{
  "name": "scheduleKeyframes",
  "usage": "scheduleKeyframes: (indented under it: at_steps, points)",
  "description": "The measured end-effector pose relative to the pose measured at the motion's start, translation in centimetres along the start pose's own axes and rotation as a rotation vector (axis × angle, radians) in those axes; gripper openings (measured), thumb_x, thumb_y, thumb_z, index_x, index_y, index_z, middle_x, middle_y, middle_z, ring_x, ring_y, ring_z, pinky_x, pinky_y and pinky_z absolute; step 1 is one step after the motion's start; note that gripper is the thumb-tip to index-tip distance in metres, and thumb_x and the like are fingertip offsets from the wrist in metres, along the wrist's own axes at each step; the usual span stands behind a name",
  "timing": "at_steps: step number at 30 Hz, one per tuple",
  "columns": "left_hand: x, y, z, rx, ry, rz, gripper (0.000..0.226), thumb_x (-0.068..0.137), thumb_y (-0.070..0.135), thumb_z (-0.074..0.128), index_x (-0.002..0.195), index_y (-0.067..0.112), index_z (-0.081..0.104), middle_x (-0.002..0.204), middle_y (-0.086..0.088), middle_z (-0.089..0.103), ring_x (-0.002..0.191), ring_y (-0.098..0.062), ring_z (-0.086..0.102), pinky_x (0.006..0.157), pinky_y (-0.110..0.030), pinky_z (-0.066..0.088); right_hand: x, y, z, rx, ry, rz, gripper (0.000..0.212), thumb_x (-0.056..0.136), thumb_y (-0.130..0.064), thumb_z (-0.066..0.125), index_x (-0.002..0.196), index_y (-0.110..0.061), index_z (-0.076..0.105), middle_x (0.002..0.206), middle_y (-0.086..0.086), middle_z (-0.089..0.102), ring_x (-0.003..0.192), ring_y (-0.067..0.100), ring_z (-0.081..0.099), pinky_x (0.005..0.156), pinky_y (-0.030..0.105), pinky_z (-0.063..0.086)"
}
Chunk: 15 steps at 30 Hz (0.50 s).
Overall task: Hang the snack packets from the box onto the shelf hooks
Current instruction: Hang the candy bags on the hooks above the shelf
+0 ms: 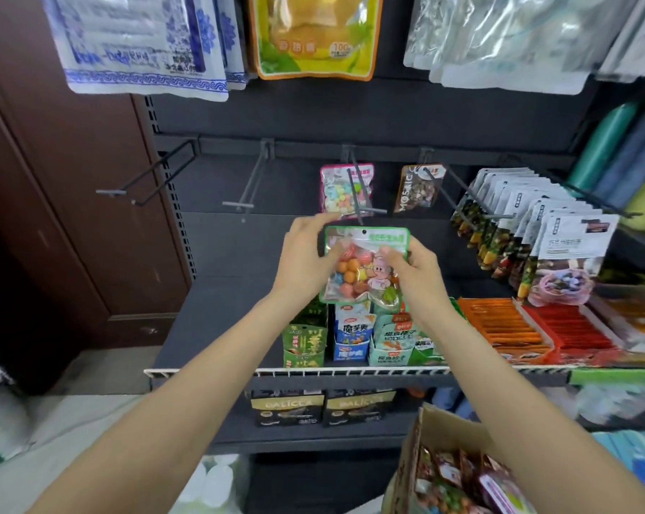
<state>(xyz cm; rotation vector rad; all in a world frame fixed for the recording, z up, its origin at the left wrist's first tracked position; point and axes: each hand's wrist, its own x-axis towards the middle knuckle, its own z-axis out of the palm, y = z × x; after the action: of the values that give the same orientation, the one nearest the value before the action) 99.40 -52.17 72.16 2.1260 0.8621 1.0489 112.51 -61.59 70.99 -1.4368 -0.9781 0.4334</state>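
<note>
I hold a green-edged snack packet [365,267] of coloured balls upright in front of the shelf. My left hand [306,255] grips its left edge and my right hand [412,270] pinches its right side. The punched hole at its top sits just below the tip of a black hook [360,202]. A pink packet [345,189] hangs further back on that same hook. A brown packet [419,187] hangs on the hook to the right. The cardboard box [425,439] with several more packets stands at the lower right.
Two bare hooks [243,194] [146,179] jut out on the left. Several white packets [536,231] crowd hooks on the right. Boxed snacks [350,335] fill the shelf below behind a white wire rail [350,372]. Large bags [313,38] hang overhead.
</note>
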Motion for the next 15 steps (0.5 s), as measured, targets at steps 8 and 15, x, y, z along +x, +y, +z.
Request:
scheduleKeyframes:
  at_steps: [8,15]
  points:
    - [0.07,-0.27,0.12,0.023,-0.148,-0.029,0.064,0.084,0.028,0.070,0.141,0.032,0.041,0.120,-0.004,0.047,0.102,-0.013,0.044,0.087,-0.018,0.032,1.23,0.11,0.51,0.038,-0.034,0.043,0.019,0.096,-0.015,0.049,0.104,-0.027,0.062,0.104,0.000,0.070,0.101,0.021,0.065,0.093,0.049,0.051]
    - [0.11,-0.56,0.72,0.011,-0.100,-0.025,0.068,0.082,0.026,0.072,0.142,0.029,0.041,0.108,0.002,0.040,0.095,-0.008,0.039,0.086,-0.012,0.030,0.93,0.50,0.63,-0.139,0.141,-0.194,0.039,0.091,-0.010,0.057,0.120,-0.031,0.040,0.099,0.001,0.065,0.078,0.019,0.065,0.071,0.032,0.054]
